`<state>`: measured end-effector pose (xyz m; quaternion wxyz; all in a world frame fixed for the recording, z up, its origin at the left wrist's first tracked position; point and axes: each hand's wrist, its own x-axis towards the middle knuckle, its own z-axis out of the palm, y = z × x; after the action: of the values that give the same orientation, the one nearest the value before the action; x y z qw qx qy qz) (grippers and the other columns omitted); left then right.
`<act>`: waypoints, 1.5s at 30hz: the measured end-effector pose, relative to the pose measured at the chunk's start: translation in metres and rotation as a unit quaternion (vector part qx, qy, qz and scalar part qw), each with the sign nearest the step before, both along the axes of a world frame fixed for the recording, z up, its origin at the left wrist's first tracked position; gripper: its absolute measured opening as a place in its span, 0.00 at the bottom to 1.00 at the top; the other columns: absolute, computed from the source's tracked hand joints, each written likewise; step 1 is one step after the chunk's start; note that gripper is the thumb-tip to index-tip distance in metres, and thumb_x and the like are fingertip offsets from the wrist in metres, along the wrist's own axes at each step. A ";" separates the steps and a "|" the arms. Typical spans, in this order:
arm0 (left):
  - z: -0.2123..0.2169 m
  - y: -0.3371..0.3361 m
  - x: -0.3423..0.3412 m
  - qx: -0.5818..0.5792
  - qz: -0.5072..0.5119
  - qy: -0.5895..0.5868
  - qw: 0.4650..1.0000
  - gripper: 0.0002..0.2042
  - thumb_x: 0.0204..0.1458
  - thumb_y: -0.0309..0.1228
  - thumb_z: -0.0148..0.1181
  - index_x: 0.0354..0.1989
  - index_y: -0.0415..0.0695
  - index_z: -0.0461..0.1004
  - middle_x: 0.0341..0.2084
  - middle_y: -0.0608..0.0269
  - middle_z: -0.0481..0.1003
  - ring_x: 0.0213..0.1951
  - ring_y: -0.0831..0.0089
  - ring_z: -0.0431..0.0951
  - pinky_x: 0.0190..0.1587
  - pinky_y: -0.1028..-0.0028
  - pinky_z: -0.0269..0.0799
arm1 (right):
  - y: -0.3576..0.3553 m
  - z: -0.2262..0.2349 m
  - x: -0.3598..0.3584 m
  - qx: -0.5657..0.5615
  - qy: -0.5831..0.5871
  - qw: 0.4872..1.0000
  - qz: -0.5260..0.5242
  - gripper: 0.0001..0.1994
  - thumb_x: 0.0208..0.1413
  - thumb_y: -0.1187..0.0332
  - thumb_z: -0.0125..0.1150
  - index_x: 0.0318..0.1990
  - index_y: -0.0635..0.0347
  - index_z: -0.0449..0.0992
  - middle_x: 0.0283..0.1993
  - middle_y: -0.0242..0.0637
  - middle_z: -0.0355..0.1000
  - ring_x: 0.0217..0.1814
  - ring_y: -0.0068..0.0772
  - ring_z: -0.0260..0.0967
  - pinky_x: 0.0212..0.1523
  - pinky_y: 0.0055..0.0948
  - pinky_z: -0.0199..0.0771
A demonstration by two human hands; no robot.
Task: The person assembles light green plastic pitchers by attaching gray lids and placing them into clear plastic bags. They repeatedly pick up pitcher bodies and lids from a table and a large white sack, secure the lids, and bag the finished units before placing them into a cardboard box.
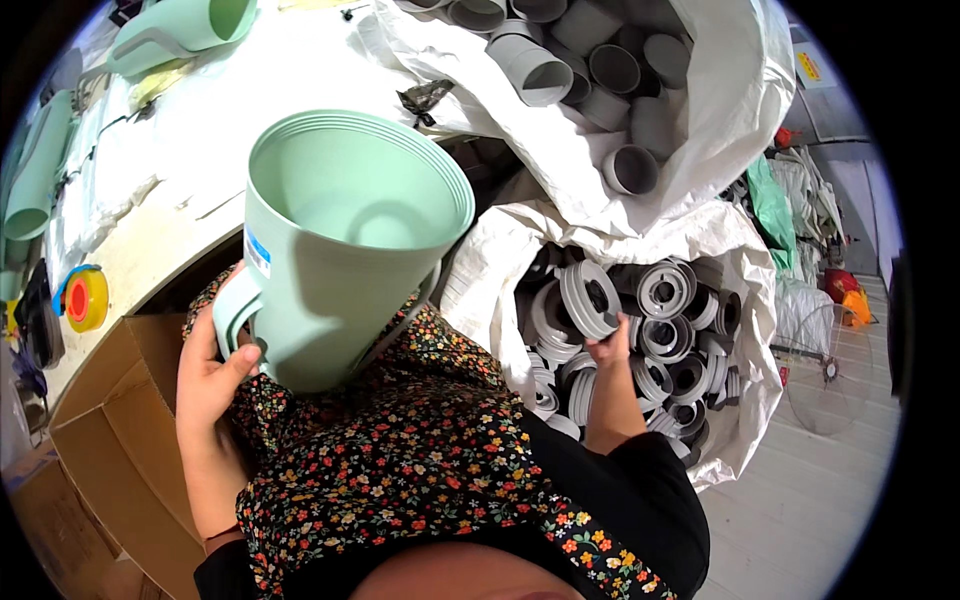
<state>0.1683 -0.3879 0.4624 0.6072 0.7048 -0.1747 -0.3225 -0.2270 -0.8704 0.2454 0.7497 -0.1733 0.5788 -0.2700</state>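
My left hand (210, 385) is closed around the handle of a large pale green jug (315, 300). Tilted slightly, the jug turns its wide, ridged mouth upward in front of my lap, and a blue and white sticker (257, 252) shows on its side. To the right, my right hand (612, 348) reaches into a white woven sack (752, 400). Its fingers grip the lower edge of a grey ribbed round lid (588, 298), raised on edge above the others. Several similar grey lids (665, 290) fill the sack, some showing dark centres.
Behind, a second white sack (745, 60) contains several grey cups (535, 72). On the white table (200, 200) at left lie another green jug (180, 35) and a roll of yellow tape (87, 298). An open cardboard box (130, 430) stands beside my left arm.
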 end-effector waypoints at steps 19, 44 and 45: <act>0.024 -0.013 -0.006 0.067 -0.144 -0.213 0.964 0.27 0.40 0.26 0.64 0.53 0.41 0.65 0.61 0.54 0.57 0.62 0.58 0.58 0.60 0.67 0.56 | 0.114 0.185 0.245 -0.664 0.175 0.522 0.505 0.24 0.42 0.63 0.63 0.51 0.55 0.72 0.40 0.42 0.69 0.40 0.41 0.66 0.41 0.32 0.68; 0.042 -0.022 -0.029 0.037 -0.151 0.014 0.988 0.29 0.46 0.39 0.63 0.52 0.38 0.61 0.38 0.48 0.74 0.43 0.58 0.75 0.49 0.69 0.67 | 0.150 0.310 0.316 -0.757 -0.134 0.375 0.518 0.22 0.52 0.59 0.54 0.52 0.63 0.70 0.42 0.46 0.70 0.44 0.44 0.68 0.46 0.32 0.66; 0.033 -0.014 -0.014 -0.018 -0.107 0.059 0.992 0.29 0.46 0.40 0.63 0.53 0.38 0.60 0.37 0.48 0.74 0.42 0.57 0.75 0.49 0.68 0.67 | 0.148 0.312 0.320 -0.764 -0.166 0.347 0.517 0.22 0.53 0.58 0.53 0.52 0.64 0.70 0.42 0.46 0.70 0.44 0.44 0.68 0.47 0.32 0.65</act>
<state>0.1542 -0.4020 0.4954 0.5911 0.6504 -0.2188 -0.4239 0.0931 -0.7228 0.5575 0.3640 -0.8877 -0.2195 -0.1770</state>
